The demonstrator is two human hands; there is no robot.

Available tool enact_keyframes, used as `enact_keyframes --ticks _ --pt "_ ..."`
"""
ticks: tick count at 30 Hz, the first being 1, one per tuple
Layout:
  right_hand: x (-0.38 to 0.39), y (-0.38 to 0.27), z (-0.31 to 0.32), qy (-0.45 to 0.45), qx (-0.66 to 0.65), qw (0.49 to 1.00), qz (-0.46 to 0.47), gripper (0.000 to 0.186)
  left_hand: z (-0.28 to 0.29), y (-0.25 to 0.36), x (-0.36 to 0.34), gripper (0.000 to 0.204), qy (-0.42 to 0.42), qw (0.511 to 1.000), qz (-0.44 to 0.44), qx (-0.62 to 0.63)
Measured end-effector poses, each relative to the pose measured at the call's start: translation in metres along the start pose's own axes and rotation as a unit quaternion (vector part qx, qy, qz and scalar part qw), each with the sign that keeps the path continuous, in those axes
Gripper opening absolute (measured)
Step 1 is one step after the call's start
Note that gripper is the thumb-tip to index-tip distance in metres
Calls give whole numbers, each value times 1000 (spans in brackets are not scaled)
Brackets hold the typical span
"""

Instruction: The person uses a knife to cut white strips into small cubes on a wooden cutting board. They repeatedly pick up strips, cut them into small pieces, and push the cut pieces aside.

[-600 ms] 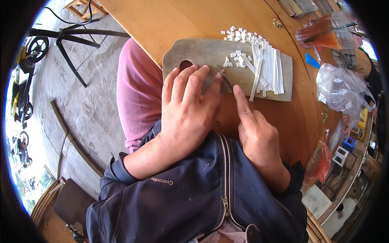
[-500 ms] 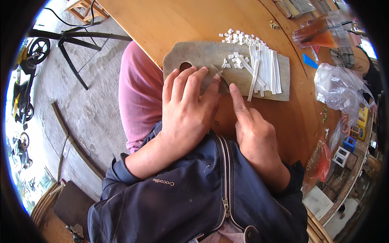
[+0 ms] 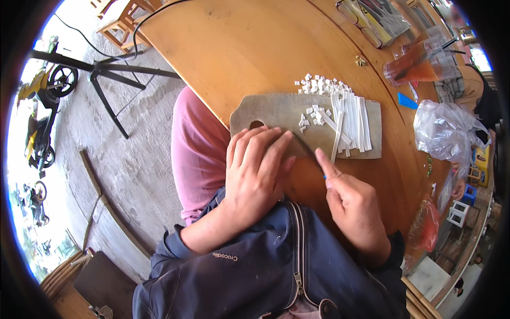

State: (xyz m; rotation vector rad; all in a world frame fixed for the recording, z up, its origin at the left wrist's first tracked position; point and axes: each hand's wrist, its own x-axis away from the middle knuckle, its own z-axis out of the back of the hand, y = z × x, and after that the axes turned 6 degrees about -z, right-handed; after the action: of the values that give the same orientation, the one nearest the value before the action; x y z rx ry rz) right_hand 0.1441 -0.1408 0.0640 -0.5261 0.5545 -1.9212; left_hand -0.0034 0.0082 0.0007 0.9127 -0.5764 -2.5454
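Observation:
My left hand rests at the near left part of a worn wooden cutting board, its fingers bent together and the thumb tucked partly behind them. Whatever lies beneath those fingertips is hidden. In my right hand is a knife with a dark narrow blade, the forefinger stretched along its back; a bit of blue shows at the handle. The blade reaches to the left fingertips. On the board's right side lie several long white strips, with small cut white pieces beside them.
A heap of white bits sits on the wooden table beyond the board. At the right are a cup of reddish drink, a blue object and a clear plastic bag. Glasses lie far right. A black tripod stands left.
The view has shifted, so the board and both hands appear lower and further right. The thin pale piece seen at my left fingertips before no longer shows. The knife stays in my right hand.

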Motion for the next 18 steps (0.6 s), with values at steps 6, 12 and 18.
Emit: enact_keyframes --ticks 6,12,18 --pt "-8 9 -2 18 2 1000 -9 74 -1 -7 -2 37 30 998 23 40" --pt "-12 19 23 66 -71 993 -72 58 0 -6 -37 37 -16 999 -1 28" --pt "-15 26 43 111 -97 981 -123 57 -17 1 -78 40 -85 994 -66 -14"
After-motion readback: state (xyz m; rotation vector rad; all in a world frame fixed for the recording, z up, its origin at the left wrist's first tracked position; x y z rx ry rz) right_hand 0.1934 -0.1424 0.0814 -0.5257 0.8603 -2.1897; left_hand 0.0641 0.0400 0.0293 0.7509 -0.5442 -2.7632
